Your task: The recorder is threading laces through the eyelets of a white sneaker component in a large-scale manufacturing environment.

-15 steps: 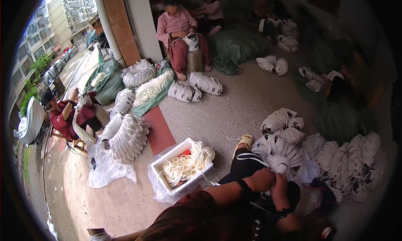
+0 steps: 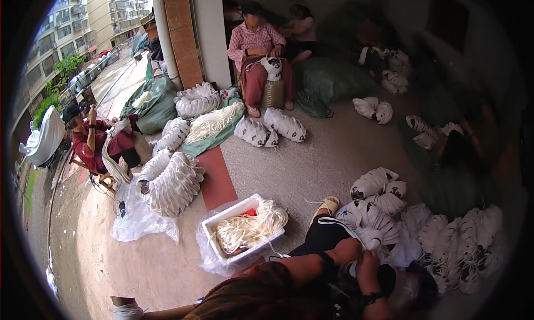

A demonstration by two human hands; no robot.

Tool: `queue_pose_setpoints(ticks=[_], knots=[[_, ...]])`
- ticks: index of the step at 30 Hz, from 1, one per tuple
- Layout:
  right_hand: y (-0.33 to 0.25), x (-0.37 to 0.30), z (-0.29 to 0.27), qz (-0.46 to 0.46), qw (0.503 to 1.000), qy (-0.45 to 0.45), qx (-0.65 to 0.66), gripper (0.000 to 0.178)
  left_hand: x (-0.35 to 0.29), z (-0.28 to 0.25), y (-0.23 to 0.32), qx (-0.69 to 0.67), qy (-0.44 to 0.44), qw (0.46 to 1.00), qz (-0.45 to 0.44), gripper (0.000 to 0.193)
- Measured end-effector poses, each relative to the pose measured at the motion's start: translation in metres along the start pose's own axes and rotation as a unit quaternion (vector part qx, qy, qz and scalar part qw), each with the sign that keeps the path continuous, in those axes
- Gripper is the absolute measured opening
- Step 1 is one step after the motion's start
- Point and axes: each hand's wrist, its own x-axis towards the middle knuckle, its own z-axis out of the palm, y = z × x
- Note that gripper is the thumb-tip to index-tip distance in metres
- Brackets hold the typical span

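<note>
Low at the right, my left hand (image 2: 347, 251) and my right hand (image 2: 367, 264) are close together, fingers closed. Just beyond them is a rounded white piece, looking like a shoe upper (image 2: 369, 237), which my right fingers seem to grip at its near side. A flat white lace (image 2: 335, 223) loops out past my knee and back to my left fingers. My grip partly hides both. A curved stack of white shoe uppers (image 2: 378, 218) lies directly behind the piece.
A white foam box (image 2: 245, 257) of cream laces stands left of my leg. More stacked uppers (image 2: 459, 242) lie at my right, others (image 2: 177, 183) at the left. A person in pink (image 2: 258, 42) sits ahead, another in maroon (image 2: 95, 144) at the left. Green sacks (image 2: 334, 83) lie behind.
The view has tilted, so the far part of the scene sits lower and further right. My hands appear slightly lower, still together beside the white upper.
</note>
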Motion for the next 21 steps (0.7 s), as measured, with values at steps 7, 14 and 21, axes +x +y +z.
queue_pose_setpoints(ticks=[7,14,21], knots=[[-0.016,0.025,-0.027,-0.061,0.996,-0.014,-0.069,0.006,-0.003,-0.02,0.001,-0.004,0.112,0.994,-0.002,0.01],[0.082,0.007,-0.104,0.147,0.968,0.194,0.062,0.008,0.003,-0.017,0.005,0.011,0.074,0.995,0.058,0.015],[0.042,-0.001,-0.107,0.156,0.687,0.077,0.706,0.012,-0.009,-0.02,0.042,-0.138,0.093,0.977,0.137,0.005]])
